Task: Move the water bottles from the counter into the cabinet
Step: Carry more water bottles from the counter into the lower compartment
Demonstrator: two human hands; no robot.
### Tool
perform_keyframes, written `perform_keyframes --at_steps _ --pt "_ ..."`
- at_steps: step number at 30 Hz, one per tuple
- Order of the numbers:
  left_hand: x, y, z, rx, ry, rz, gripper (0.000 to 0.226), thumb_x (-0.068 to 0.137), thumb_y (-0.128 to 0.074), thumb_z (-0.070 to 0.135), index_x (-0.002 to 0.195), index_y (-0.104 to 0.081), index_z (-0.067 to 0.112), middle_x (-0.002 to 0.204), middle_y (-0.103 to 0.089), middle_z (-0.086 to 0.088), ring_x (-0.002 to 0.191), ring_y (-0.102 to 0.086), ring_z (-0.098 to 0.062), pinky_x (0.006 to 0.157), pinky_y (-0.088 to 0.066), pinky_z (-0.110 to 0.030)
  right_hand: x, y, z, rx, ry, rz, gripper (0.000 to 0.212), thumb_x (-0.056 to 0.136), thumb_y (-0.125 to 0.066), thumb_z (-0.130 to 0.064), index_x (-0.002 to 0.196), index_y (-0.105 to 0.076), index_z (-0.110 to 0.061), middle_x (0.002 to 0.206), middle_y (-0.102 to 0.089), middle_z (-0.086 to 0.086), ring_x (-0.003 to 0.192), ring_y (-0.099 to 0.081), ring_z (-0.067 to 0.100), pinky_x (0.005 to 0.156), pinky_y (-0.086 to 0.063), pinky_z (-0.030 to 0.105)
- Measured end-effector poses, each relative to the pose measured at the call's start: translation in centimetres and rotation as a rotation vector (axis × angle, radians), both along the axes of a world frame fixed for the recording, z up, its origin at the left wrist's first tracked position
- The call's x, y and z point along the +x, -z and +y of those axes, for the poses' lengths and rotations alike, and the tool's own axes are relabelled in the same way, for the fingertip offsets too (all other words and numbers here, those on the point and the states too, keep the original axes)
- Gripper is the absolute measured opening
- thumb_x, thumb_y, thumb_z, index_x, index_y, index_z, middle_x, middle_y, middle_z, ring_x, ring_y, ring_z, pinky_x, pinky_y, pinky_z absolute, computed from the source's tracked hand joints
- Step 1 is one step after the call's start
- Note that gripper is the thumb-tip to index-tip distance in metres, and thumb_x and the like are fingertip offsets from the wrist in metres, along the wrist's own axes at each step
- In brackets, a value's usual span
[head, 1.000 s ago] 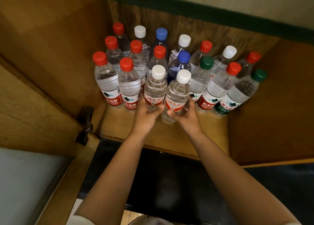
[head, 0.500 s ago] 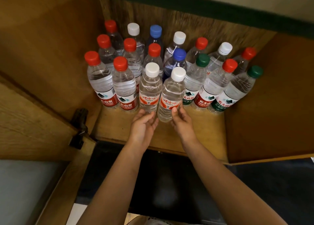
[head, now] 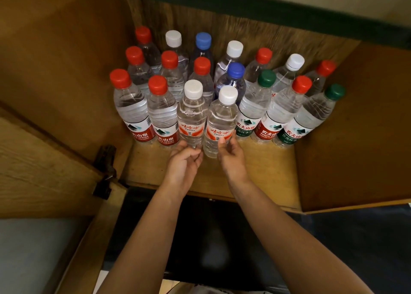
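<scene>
Hands: left hand [head: 184,163] and right hand [head: 231,155] both low at the shelf front, fingers loosely curved, grasping nothing firmly; fingertips look at or just touching the bases of the two front bottles, contact hard to confirm.
Left white-cap bottle [head: 191,116]: upright, just ahead of left hand, orange label facing camera, base partly hidden by left fingers.
Right white-cap bottle [head: 222,121]: upright, just ahead of right hand, right thumb lies against its lower label; touching its white-cap neighbour.
Key relation: bottles stand directly beyond the hands, deeper into the cabinet; long axes vertical; each hand nearest its own bottle, neither crosses over.
Bottle group: packed in rows on cabinet shelf [head: 266,165], red, white, blue and green caps; the two white-cap ones sit in the front row middle, between red-cap bottle [head: 161,113] on the left and green-cap bottle [head: 255,107] on the right.
Shelf front: bare strip of wood between bottles and edge, under the hands.
Surroundings: cabinet door [head: 44,160] swung open at left with dark hinge [head: 105,169]; side wall at right.
Counter: not identifiable in view.
Judgement: this pair looks placed; any next move is likely pulling both hands straight back, without tipping the front row.
</scene>
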State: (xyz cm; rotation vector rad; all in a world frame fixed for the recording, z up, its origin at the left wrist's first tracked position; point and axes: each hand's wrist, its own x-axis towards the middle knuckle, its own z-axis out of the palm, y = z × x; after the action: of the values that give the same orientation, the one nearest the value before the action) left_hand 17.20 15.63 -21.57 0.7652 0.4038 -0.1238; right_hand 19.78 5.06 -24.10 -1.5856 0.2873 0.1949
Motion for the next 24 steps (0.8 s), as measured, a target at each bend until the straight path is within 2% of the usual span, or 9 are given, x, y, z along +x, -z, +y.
perform_keyframes --at_steps 2,7,13,15,17,20,22,24 --pt "0.1 0.0 0.0 -0.002 -0.001 0.021 0.037 0.083 -0.032 -0.015 0.112 -0.047 0.004 0.103 -0.058 -0.008 0.104 -0.054 -0.022 0.102 -0.037 -0.035 0.0 0.0 0.1 -0.007 0.006 -0.009 0.051 0.094 -0.050 -0.027 0.142 -0.035 -0.019 0.133 -0.055 0.006 0.116 -0.053 0.019 0.102 -0.041 0.038" --pt "0.1 -0.2 0.1 -0.003 0.015 0.045 0.035 0.085 -0.033 -0.014 0.109 -0.047 0.007 0.103 -0.057 -0.007 0.112 -0.049 -0.025 0.107 -0.033 -0.039 0.1 -0.4 -0.3 0.007 -0.023 -0.002 0.047 0.093 -0.050 -0.029 0.138 -0.041 -0.019 0.132 -0.056 0.002 0.121 -0.052 0.019 0.105 -0.041 0.044" --pt "-0.7 -0.2 0.2 0.079 0.080 0.087 0.043 0.087 -0.040 -0.006 0.123 -0.045 0.017 0.132 -0.052 -0.007 0.127 -0.047 -0.022 0.109 -0.031 -0.043 -0.4 -1.3 -1.4 0.032 -0.101 0.042 0.061 0.092 -0.051 -0.032 0.146 -0.023 -0.025 0.148 -0.037 0.000 0.134 -0.035 0.017 0.104 -0.030 0.029" --pt "-1.0 0.0 0.0 0.149 0.088 0.148 0.048 0.089 -0.042 -0.004 0.130 -0.043 0.021 0.136 -0.051 -0.004 0.125 -0.047 -0.020 0.109 -0.032 -0.043 -0.9 -1.7 -2.1 0.034 -0.093 0.073 0.066 0.090 -0.055 -0.029 0.146 -0.020 -0.025 0.150 -0.033 0.000 0.137 -0.030 0.018 0.108 -0.028 0.033" --pt "-1.6 0.3 -0.7 0.244 0.094 0.237 0.052 0.090 -0.043 -0.002 0.138 -0.036 0.016 0.134 -0.048 -0.003 0.123 -0.046 -0.019 0.107 -0.036 -0.044 -1.9 -2.1 -3.4 0.040 -0.098 0.100 0.064 0.090 -0.057 -0.023 0.145 -0.025 -0.024 0.149 -0.035 0.002 0.135 -0.033 0.018 0.112 -0.030 0.040" --pt "-2.8 0.3 -2.7 0.400 0.209 0.296 0.042 0.091 -0.044 0.001 0.132 -0.041 0.011 0.117 -0.053 0.002 0.120 -0.048 -0.020 0.099 -0.040 -0.041 -4.1 -2.8 -6.4 0.008 -0.150 0.105 0.049 0.090 -0.056 -0.012 0.136 -0.040 -0.018 0.138 -0.047 0.006 0.128 -0.043 0.018 0.107 -0.038 0.040" --pt "-3.9 -0.2 -5.0 0.498 0.369 0.277 0.031 0.092 -0.044 0.005 0.121 -0.050 0.013 0.105 -0.061 0.002 0.105 -0.057 -0.019 0.088 -0.044 -0.035 -5.9 -3.4 -9.3 -0.036 -0.220 0.074 0.037 0.090 -0.055 -0.007 0.126 -0.050 -0.015 0.121 -0.058 0.009 0.116 -0.053 0.018 0.099 -0.044 0.032" --pt "-5.2 -0.8 -7.9 0.575 0.522 0.254 0.025 0.092 -0.047 0.010 0.115 -0.057 0.013 0.097 -0.066 -0.001 0.085 -0.061 -0.016 0.076 -0.045 -0.029 -8.0 -3.9 -12.7 -0.088 -0.325 0.042 0.029 0.090 -0.054 -0.008 0.116 -0.055 -0.020 0.101 -0.063 0.002 0.102 -0.059 0.016 0.090 -0.047 0.029"
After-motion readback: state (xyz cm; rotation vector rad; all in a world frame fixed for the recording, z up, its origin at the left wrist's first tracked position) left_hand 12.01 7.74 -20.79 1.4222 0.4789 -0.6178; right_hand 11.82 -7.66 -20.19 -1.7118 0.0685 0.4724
